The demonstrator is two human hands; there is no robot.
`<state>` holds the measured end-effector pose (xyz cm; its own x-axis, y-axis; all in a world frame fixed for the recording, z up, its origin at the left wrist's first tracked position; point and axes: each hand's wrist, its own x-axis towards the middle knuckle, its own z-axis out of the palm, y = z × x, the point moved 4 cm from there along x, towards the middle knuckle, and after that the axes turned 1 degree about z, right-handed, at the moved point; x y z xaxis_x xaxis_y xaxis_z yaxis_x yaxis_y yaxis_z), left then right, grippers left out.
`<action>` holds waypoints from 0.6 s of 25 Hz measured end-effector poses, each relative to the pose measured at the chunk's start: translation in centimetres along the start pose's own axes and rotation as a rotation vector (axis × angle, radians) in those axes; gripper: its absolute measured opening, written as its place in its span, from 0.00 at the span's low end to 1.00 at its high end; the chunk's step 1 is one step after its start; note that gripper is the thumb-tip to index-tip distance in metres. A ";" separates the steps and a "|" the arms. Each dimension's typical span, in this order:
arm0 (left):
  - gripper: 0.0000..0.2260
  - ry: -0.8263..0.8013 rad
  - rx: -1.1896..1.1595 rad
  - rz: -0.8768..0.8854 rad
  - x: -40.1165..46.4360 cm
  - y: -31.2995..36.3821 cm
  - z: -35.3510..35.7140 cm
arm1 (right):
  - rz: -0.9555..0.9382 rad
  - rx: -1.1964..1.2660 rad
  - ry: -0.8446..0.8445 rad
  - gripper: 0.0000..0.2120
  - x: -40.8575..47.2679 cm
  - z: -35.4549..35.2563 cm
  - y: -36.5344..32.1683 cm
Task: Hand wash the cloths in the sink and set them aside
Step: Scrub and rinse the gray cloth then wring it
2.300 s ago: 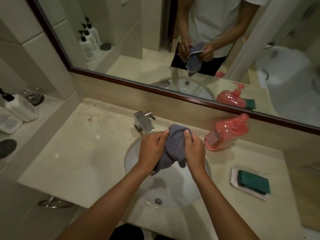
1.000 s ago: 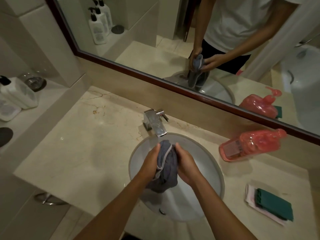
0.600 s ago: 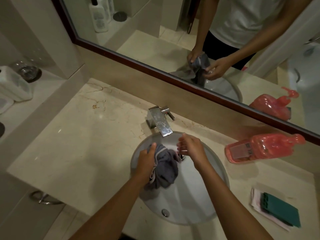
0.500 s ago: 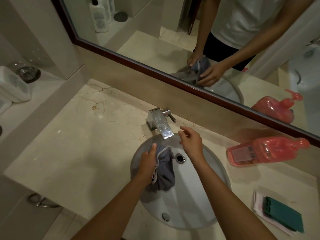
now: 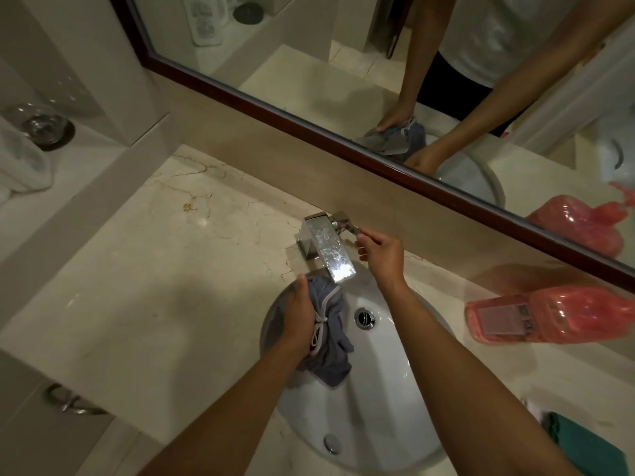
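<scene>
Left hand (image 5: 300, 317) is gripping a bunched grey cloth with a pale corded edge (image 5: 328, 341), fingers curled round its upper part. The cloth is hanging inside the white oval sink basin (image 5: 388, 389), at its left wall, just below the spout of the square chrome faucet (image 5: 326, 249); its loose end is drooping toward the bowl's floor.

Right hand (image 5: 379, 252) is reaching to the small chrome lever handle (image 5: 347, 223) on the faucet's right side, thumb and fingertips closing on the lever's tip. Whether the pinch is firm is hard to judge, as the lever is small and partly covered.

Cream marble countertop (image 5: 144, 276) is surrounding the basin. A translucent pink plastic bottle with a label (image 5: 546, 316) is lying on its side to the right of the sink, near the back wall. A folded green cloth (image 5: 580, 444) is sitting at the right front corner, partly cut off by the frame edge. A dark-framed wall mirror (image 5: 309, 63) is reflecting both arms, the grey cloth and the bottle.
</scene>
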<state>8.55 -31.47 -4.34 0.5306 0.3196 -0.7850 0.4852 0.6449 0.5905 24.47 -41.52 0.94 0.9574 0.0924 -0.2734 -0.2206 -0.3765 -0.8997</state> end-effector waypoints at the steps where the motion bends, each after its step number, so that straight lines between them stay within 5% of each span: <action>1: 0.34 -0.006 -0.019 -0.003 0.2 -0.1 0.1 | 0.030 0.022 0.005 0.12 0.4 0.0 0.1; 9: 0.34 -0.025 -0.039 -0.007 0.7 -1.3 -0.2 | 0.210 0.140 -0.031 0.18 -4.7 0.1 3.0; 12: 0.33 -0.068 -0.058 -0.011 0.6 -1.8 -0.1 | 0.494 0.260 -0.190 0.24 -9.6 1.5 7.7; 15: 0.33 -0.084 -0.105 -0.041 0.0 -2.0 -0.1 | 0.807 0.658 -0.313 0.34 -13.1 3.3 11.3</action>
<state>7.55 -32.73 -5.60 0.5702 0.2347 -0.7873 0.4347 0.7270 0.5315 8.86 -43.98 -6.75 0.4159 0.3056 -0.8565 -0.9093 0.1274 -0.3961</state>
